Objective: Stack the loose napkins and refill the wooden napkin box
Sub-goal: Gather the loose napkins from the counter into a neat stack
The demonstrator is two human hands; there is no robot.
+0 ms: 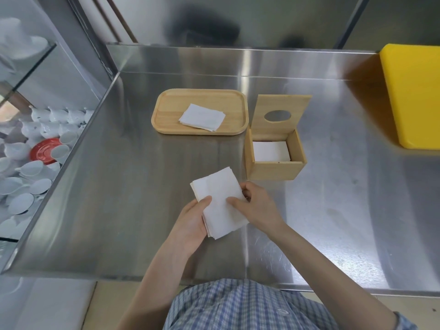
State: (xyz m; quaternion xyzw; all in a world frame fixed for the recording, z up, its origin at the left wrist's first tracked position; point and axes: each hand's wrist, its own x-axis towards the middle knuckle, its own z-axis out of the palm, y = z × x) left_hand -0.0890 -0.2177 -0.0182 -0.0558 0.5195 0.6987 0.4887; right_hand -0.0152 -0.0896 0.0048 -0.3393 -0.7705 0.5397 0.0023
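A stack of white napkins (217, 201) is held above the steel counter near its front. My left hand (192, 222) supports the stack from below and the left, thumb on top. On the stack's right edge, my right hand (254, 206) pinches it. The wooden napkin box (276, 170) stands just beyond my right hand, with its lid (281, 108) with an oval hole tipped up at the back. White napkins (271, 151) lie inside it. Farther back, a wooden tray (166, 108) carries a few more napkins (202, 117).
A yellow cutting board (414, 96) lies at the far right of the steel counter (119, 186). Left of the counter, a lower bin holds several white cups and a red saucer (44, 151). A steel backsplash rises behind.
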